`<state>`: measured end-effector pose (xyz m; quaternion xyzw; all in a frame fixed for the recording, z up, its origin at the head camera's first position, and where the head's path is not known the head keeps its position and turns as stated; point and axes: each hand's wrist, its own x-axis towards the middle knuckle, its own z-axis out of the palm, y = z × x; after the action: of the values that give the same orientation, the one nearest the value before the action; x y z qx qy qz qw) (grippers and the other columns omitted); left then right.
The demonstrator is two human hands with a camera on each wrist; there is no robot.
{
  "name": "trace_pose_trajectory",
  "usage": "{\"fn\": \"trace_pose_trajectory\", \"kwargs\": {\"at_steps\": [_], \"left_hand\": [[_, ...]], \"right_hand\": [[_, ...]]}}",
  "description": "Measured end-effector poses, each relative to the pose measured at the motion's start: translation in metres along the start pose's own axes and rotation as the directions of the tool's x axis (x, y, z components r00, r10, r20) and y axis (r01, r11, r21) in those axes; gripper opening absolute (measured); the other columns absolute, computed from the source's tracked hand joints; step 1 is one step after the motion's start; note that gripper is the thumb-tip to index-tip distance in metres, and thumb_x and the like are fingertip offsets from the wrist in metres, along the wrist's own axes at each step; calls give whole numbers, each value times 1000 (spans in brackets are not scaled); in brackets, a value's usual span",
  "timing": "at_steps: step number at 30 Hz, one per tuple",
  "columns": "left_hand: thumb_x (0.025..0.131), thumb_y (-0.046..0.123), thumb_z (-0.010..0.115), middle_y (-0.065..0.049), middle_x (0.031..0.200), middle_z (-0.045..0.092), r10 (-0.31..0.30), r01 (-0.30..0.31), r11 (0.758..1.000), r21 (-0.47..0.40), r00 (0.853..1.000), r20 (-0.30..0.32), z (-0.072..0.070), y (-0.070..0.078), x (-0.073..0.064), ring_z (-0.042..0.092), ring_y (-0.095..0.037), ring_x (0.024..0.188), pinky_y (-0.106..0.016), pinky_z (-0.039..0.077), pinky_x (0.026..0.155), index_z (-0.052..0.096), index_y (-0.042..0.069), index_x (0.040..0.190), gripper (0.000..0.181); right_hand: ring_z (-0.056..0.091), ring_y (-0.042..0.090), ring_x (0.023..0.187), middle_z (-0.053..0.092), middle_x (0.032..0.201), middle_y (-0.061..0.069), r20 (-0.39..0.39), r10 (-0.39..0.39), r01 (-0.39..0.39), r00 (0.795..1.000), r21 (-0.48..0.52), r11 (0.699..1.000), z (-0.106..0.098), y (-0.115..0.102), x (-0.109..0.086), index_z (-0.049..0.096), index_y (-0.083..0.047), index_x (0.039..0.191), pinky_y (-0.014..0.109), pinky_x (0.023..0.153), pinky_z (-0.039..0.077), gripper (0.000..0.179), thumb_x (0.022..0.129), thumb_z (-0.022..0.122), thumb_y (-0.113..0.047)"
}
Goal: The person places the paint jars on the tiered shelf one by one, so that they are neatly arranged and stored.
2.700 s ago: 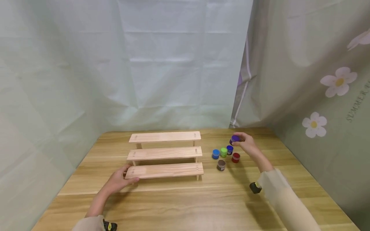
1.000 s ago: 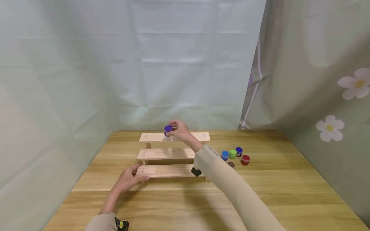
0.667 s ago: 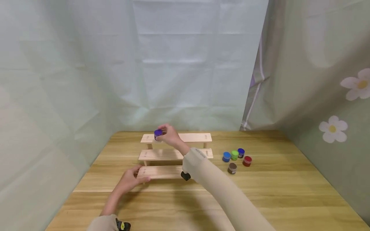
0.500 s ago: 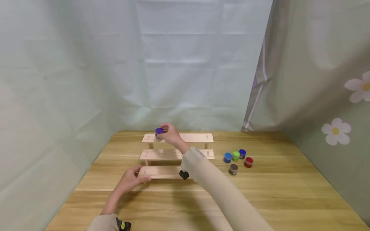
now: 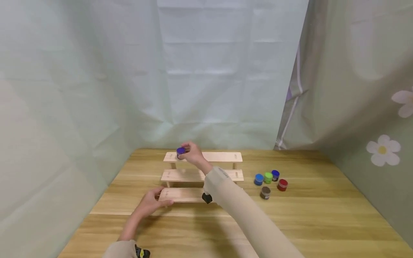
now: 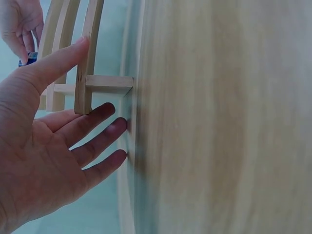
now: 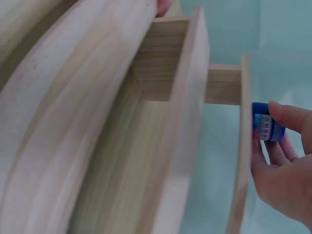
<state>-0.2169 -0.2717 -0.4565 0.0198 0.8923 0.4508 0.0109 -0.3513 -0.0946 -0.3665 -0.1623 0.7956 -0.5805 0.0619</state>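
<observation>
A three-tier wooden display stand (image 5: 202, 175) is at the table's middle. My right hand (image 5: 194, 154) pinches a small paint jar (image 5: 180, 153) with a violet-blue lid at the left end of the top tier. In the right wrist view the jar (image 7: 268, 122) shows a barcode label, its base against the board or nearly so. My left hand (image 5: 150, 204) holds the left end of the lowest tier. The left wrist view shows that thumb on the board's edge (image 6: 84, 73), the other fingers behind and below it. My right sleeve hides part of the lower tiers.
Right of the stand, several more paint jars stand on the wood-grain table (image 5: 309, 215): light blue (image 5: 259, 180), green (image 5: 268, 178), dark blue (image 5: 275, 175), red (image 5: 282, 185) and brown (image 5: 265, 192). Pale curtains (image 5: 206, 79) hang behind and at both sides.
My right hand has carried the violet-blue jar from the group at right to the top tier's left end, lowering it slightly lately. The left hand keeps its hold; the head view has shifted.
</observation>
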Motion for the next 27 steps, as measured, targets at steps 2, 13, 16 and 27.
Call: {"fn": "trace_pose_trajectory", "kwargs": {"at_steps": [2, 13, 16, 27], "left_hand": [[79, 26, 81, -35, 135, 52, -2, 2, 1000, -4, 1000, 2, 2, 0, 1, 62, -35, 111, -43, 55, 90, 39, -17, 139, 85], [80, 27, 80, -35, 138, 49, -6, 5, 1000, 3, 1000, 11, 1, 3, 3, 62, -36, 112, -44, 54, 90, 38, -15, 141, 85], [80, 28, 80, -37, 139, 47, 2, -2, 1000, 8, 1000, 10, 1, 4, 5, 61, -39, 114, -46, 54, 92, 37, -16, 141, 86], [80, 29, 80, -37, 138, 49, 0, -1, 1000, 21, 1000, 22, 1, 4, 8, 61, -39, 114, -47, 53, 94, 36, -16, 141, 88]], "right_hand": [[60, 29, 118, 63, 128, 18, -5, -1, 1, 1000, -10, 1000, 0, 4, 0, 56, -3, 129, 33, 92, 55, 44, 87, 71, -5], [61, 27, 117, 62, 128, 16, -25, 1, -1, 1000, -8, 1000, -2, 8, -5, 54, -2, 133, 33, 96, 53, 50, 86, 72, -5], [59, 28, 120, 60, 132, 15, -35, 9, -9, 999, 6, 1000, -6, 7, -5, 52, -2, 135, 34, 97, 53, 52, 87, 72, -5], [57, 31, 121, 58, 134, 15, -18, 10, -8, 1000, 62, 998, -24, 1, -14, 50, -4, 137, 38, 98, 53, 54, 87, 71, -6]]}}
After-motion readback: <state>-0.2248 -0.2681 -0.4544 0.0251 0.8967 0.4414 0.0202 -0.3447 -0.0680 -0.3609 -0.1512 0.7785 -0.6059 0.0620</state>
